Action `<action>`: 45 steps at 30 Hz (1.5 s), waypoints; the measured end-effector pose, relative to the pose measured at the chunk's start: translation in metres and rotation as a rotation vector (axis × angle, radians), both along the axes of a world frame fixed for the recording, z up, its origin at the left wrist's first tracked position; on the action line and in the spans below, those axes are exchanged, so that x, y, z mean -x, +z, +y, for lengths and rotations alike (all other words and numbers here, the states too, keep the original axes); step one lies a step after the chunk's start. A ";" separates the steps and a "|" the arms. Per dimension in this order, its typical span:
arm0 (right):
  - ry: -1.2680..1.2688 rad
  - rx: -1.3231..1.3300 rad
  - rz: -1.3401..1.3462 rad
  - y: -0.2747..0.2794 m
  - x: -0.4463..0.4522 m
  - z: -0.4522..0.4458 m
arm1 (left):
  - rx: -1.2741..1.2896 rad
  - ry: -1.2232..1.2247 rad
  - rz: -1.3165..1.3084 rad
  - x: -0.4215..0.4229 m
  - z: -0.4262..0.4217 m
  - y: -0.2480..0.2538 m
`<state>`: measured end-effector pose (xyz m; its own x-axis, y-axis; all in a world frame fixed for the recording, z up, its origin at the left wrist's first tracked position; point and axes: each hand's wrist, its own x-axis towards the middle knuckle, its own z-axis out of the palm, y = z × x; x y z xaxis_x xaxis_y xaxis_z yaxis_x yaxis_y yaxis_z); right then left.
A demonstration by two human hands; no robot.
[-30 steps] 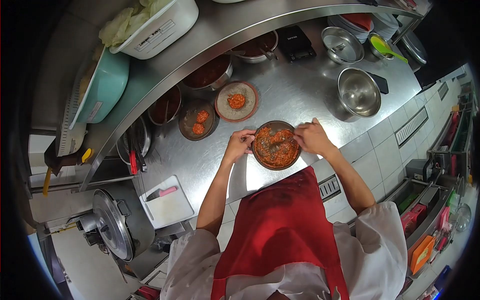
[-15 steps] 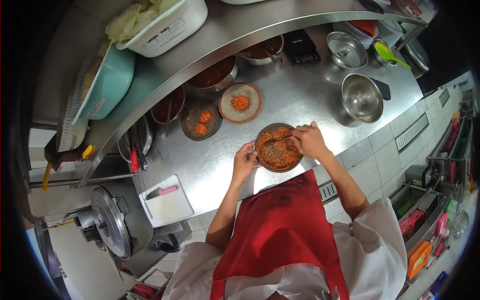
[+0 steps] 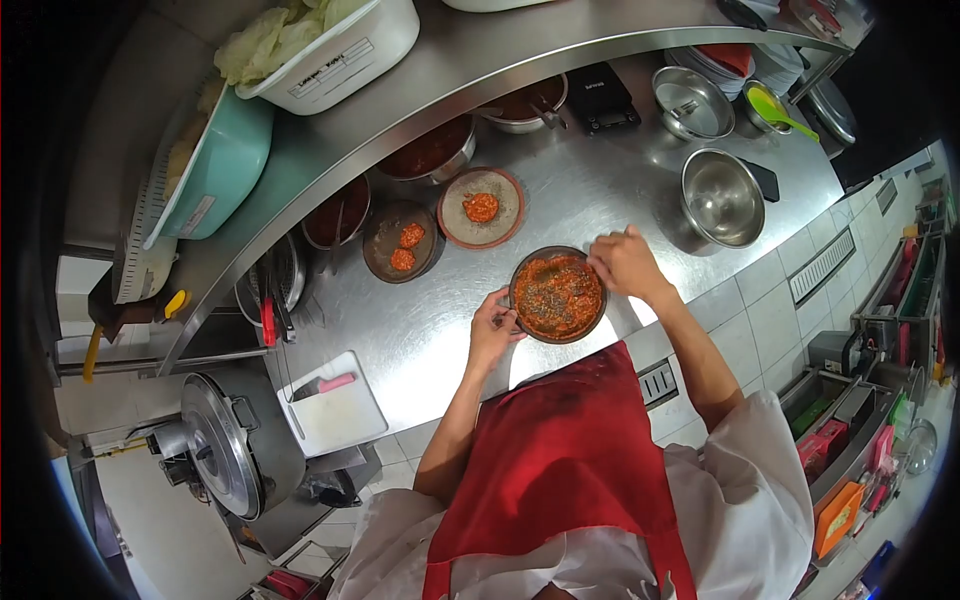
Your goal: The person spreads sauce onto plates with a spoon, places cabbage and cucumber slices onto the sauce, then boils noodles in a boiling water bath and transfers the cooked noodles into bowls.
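Observation:
A dark round bowl (image 3: 557, 337) of chunky red sauce (image 3: 555, 298), speckled with dark flecks, rests on the steel counter in front of me. My left hand (image 3: 492, 328) grips its left side, fingers curled at the rim. At the upper right rim is my right hand (image 3: 626, 264), fingers closed in a pinch; the spoon it was using is hidden or too blurred to see. Beyond the bowl stand a dark dish (image 3: 380, 254) with two red portions and a pale, brown-rimmed plate (image 3: 452, 223) with one red portion (image 3: 480, 208).
Pots of red sauce (image 3: 447, 166) line the back under the shelf (image 3: 430, 100). A black scale (image 3: 600, 97) and steel bowls (image 3: 723, 197) stand toward the right. On the left lies a white cutting board (image 3: 340, 420) with a pink-handled knife (image 3: 337, 381), near a large lidded pot (image 3: 215, 445).
My right hand has moved right, from over the sauce to the bowl's rim. The spoon that lay across the sauce no longer shows there. My left hand stays on the bowl.

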<state>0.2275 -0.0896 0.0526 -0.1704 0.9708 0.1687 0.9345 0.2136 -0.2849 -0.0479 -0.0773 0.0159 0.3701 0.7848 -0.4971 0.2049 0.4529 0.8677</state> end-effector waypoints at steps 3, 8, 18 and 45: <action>0.059 -0.020 0.068 -0.008 0.012 -0.004 | 0.010 0.008 -0.014 0.000 0.000 -0.004; -0.104 0.025 -0.006 -0.003 0.003 -0.017 | 0.010 0.036 -0.025 -0.001 -0.002 -0.006; -0.276 -0.001 0.131 -0.002 0.040 -0.044 | 0.117 0.091 -0.092 -0.008 -0.028 -0.009; -0.515 0.339 0.566 0.011 0.091 -0.071 | 0.204 0.368 -0.135 0.020 -0.024 0.009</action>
